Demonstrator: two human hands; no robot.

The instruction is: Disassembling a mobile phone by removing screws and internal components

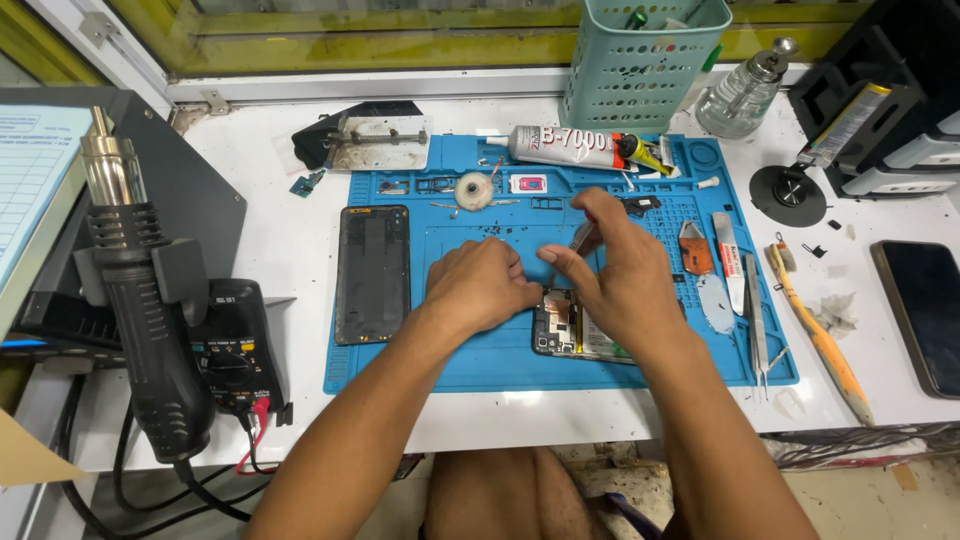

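Hands meet over an opened phone (pixel 572 330) on the blue mat (pixel 480 360): left hand (pixel 480 285) curled, grip hidden; right hand (pixel 615 275) pinching a small tool (pixel 585 238), back cover (pixel 372 273) at nine o'clock.

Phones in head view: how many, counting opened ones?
3. An opened phone lies on the blue mat under both hands. A dark back-cover or phone body lies on the mat's left edge. A black phone lies far right on the table. Others may be hidden.

Phone repair bench: blue work mat (pixel 480 365), hot-air gun (pixel 140 300).
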